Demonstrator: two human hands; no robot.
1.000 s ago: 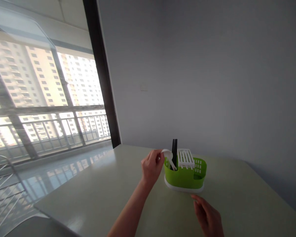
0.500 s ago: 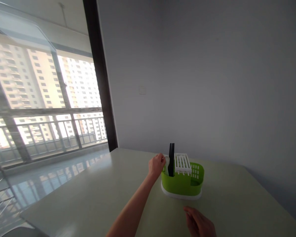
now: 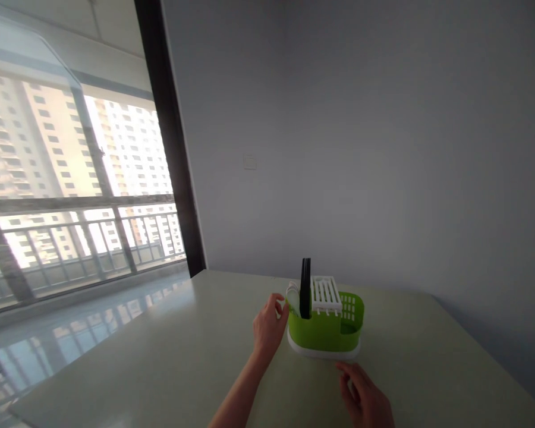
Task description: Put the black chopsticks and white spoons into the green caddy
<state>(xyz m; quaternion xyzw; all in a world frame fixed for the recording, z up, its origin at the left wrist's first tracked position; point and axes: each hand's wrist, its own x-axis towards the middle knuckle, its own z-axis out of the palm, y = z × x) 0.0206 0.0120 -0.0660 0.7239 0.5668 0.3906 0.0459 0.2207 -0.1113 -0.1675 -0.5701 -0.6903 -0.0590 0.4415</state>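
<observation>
Fingers of my right hand sit half-curled and parted, holding nothing. Farther out on my feed, I log my left hand loosely open, empty, just beside the green cutlery caddy on the table. White spoon leans inside, left of black chopsticks.

a pale table carries a green caddy on a white base.
</observation>
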